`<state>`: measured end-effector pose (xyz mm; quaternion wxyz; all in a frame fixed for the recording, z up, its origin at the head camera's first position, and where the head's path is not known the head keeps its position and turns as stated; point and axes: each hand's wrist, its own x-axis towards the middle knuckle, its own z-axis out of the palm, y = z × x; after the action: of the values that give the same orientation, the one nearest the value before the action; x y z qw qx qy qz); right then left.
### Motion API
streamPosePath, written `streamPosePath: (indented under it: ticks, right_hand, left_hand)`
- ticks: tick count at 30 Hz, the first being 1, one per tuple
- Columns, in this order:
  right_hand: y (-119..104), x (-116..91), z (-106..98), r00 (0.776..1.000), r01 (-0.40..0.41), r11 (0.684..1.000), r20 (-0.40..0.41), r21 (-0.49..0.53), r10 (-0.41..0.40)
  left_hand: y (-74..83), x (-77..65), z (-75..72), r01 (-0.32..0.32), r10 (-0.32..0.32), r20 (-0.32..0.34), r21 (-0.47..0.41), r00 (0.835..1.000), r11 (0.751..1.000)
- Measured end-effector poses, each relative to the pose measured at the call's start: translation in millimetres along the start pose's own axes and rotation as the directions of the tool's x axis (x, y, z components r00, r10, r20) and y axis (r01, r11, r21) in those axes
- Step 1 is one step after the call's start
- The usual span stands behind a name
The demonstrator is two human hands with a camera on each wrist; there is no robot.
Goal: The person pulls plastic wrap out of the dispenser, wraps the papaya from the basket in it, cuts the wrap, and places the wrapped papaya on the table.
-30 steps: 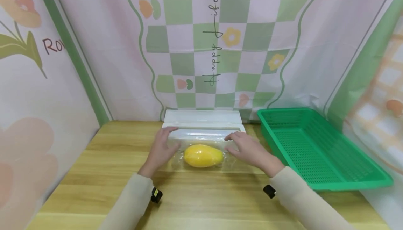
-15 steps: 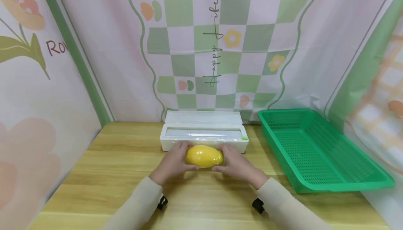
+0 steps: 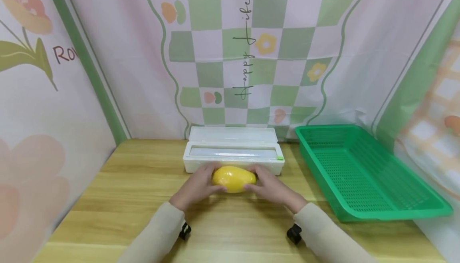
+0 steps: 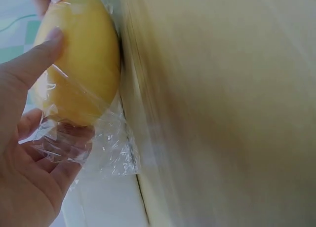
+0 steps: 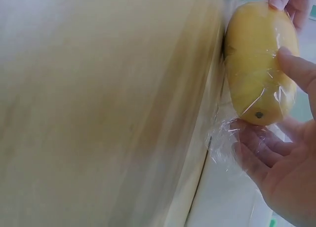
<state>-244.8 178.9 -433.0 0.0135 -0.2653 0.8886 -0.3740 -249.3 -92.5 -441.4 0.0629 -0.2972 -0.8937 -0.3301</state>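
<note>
A yellow papaya [image 3: 233, 179], long and rounded, is covered in clear cling film [image 4: 116, 143] that bunches loosely at its ends. My left hand [image 3: 197, 184] grips its left end, thumb pressed on the near side and fingers behind the film. At the other end my right hand [image 3: 271, 187] holds it the same way. In the right wrist view a small dark stem mark shows on the papaya [image 5: 259, 69], and the film wrinkles over the fingers. Right behind the fruit stands a white cling film box [image 3: 190, 164], its lid raised, a film roll inside.
A green plastic basket [image 3: 323, 183] with a perforated floor stands at the right of the wooden table [image 3: 230, 231]. Patterned cloth [image 3: 266, 75] hangs behind and on both sides. A black wrist camera [image 3: 294, 234] sits under the right sleeve.
Both hands came down and inward from the film sheet near the box to the papaya's ends. The film spread around the fruit is now gathered on it. The right thumb has shifted onto the fruit.
</note>
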Motion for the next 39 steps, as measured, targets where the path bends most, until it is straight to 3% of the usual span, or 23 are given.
streamPosePath:
  ticks: [18,24,30,33,39]
  right_hand:
    - [11.4,15.1,-11.4,0.99,-0.014,1.0,0.138,0.015,0.012]
    - [15.2,18.1,-15.2,0.976,-0.086,0.996,0.206,0.035,0.077]
    - [12.2,16.5,-19.2,0.956,-0.13,0.991,0.269,0.029,0.118]
    - [9.2,12.6,-22.9,0.936,-0.174,0.985,0.311,0.006,0.164]
    - [0.6,3.5,-29.0,0.885,-0.235,0.97,0.4,-0.058,0.239]
  left_hand:
    - [-5.3,10.6,-0.1,0.097,-0.091,0.068,-0.096,0.993,0.991]
    - [-4.4,14.3,-3.8,0.127,-0.115,0.11,-0.119,0.987,0.985]
    - [-0.3,9.3,-8.3,0.162,-0.139,0.152,-0.152,0.979,0.975]
    - [1.7,5.4,-12.5,0.205,-0.17,0.201,-0.168,0.965,0.964]
    - [3.9,-4.6,-21.1,0.331,-0.256,0.335,-0.191,0.907,0.924]
